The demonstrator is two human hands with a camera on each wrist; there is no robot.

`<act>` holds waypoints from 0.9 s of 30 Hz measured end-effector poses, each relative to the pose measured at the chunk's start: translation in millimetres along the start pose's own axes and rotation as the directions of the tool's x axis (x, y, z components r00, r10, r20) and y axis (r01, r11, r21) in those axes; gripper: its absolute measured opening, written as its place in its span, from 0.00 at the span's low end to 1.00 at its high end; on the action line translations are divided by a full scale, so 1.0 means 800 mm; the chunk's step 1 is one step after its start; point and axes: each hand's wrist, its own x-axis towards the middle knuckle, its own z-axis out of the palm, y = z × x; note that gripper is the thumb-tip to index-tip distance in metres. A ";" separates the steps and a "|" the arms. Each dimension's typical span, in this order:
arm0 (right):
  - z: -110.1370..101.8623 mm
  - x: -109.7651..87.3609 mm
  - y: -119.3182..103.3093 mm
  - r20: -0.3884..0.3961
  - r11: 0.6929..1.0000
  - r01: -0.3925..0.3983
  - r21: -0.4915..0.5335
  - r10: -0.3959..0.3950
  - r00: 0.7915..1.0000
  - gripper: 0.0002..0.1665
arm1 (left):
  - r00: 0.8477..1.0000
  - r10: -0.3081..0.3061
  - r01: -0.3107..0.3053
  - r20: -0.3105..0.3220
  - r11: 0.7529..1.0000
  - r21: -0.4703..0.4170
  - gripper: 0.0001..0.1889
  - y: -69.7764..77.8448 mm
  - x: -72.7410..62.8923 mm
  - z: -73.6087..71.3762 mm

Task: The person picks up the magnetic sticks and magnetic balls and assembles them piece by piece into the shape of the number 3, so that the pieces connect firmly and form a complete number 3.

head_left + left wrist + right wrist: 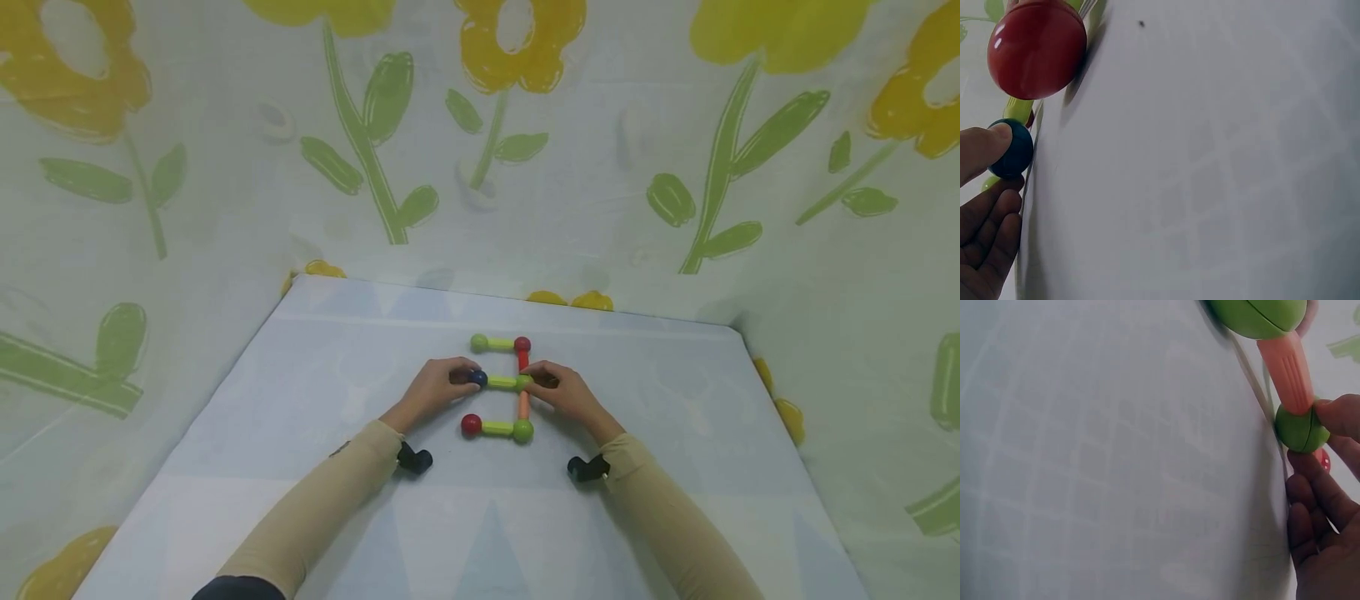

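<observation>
On the table lies a flat figure of balls and rods, like a backward E. My left hand (442, 383) pinches the dark blue ball (1012, 149) at the left end of the middle yellow-green rod (501, 382). With thumb and fingers, my right hand (564, 390) pinches the green ball (1302, 428) at that rod's right end. A red rod (522, 360) runs from there to a red ball (522, 344); an orange rod (1289, 372) runs to the near green ball (522, 431). Another red ball (1037, 50) ends the near row, and a green ball (479, 342) the far row.
The white table (315, 517) has a pale pattern of triangles. Behind and beside it hangs a cloth (570, 167) printed with yellow flowers and green leaves. A small black camera (415, 458) sits at the left wrist, another black camera (588, 468) at the right.
</observation>
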 end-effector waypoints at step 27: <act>-0.001 -0.008 0.005 -0.003 0.999 0.024 0.031 -0.024 1.000 0.21 | 0.999 -0.026 0.026 -0.026 1.000 -0.001 0.19 -0.002 -0.003 0.006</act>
